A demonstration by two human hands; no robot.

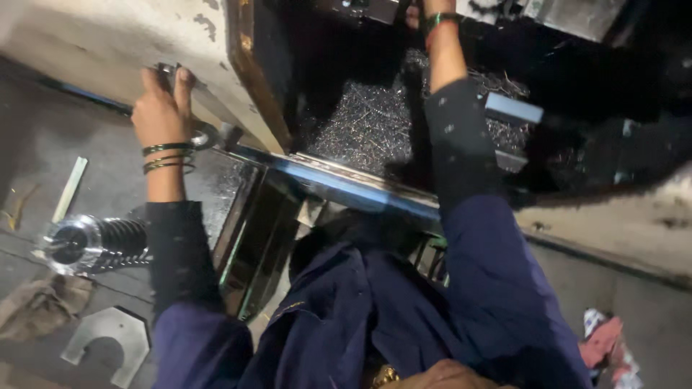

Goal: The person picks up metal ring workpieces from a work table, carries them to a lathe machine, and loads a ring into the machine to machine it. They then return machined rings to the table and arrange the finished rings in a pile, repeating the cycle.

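Note:
My left hand (162,104) rests on a metal handle (167,70) on the pale sliding door (108,43) of a machine, fingers curled over it. Thin bangles ring that wrist. My right arm reaches up into the dark machine opening; my right hand (420,9) is mostly cut off at the top edge, near a grey metal part (364,9). What it touches is hidden. A green bangle sits on that wrist. Dark blue sleeves cover both arms.
A heap of shiny metal shavings (367,122) fills the machine bed. A blue rail (346,184) runs along the opening's lower edge. A ribbed metal cylinder (94,243), a U-shaped flat plate (108,342) and a rag (40,306) lie at the left. Crumpled cloth (605,346) lies on the floor at right.

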